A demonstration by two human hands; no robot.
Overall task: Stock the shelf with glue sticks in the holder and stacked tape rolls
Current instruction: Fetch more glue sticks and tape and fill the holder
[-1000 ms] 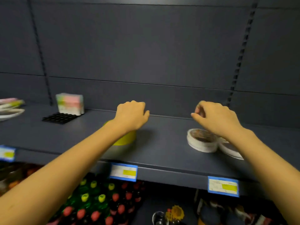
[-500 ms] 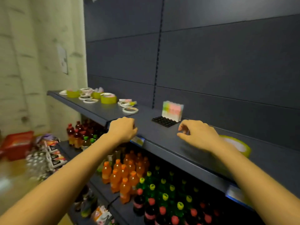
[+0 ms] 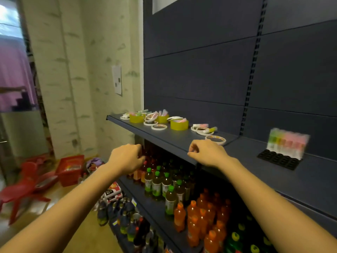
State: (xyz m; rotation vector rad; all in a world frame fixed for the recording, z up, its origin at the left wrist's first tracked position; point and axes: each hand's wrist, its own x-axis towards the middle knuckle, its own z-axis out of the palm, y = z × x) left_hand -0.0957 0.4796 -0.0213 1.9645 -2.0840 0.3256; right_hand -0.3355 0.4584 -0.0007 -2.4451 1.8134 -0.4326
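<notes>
A dark shelf [image 3: 164, 139] carries scattered stock at its left end: yellow tape rolls [image 3: 179, 124], flat white tape rolls [image 3: 159, 127] and loose glue sticks [image 3: 200, 125]. One white roll [image 3: 215, 139] lies just beyond my right hand [image 3: 207, 152], which hovers over the shelf's front edge with loosely curled fingers, holding nothing. My left hand [image 3: 126, 157] hangs in front of the shelf, below its edge, fingers curled, nothing in it. A black holder tray [image 3: 279, 159] with a row of pastel glue sticks [image 3: 286, 143] at its back stands at the right.
Below are shelves of bottled drinks [image 3: 182, 198]. A red basket [image 3: 70, 169] and red plastic chairs [image 3: 23, 187] stand on the floor at the left, by a pale wall. The shelf surface between the white roll and the holder is bare.
My view has swung left from the shelf's right part to its left end. Both hands moved left with it, away from the yellow roll and white rolls, holding nothing.
</notes>
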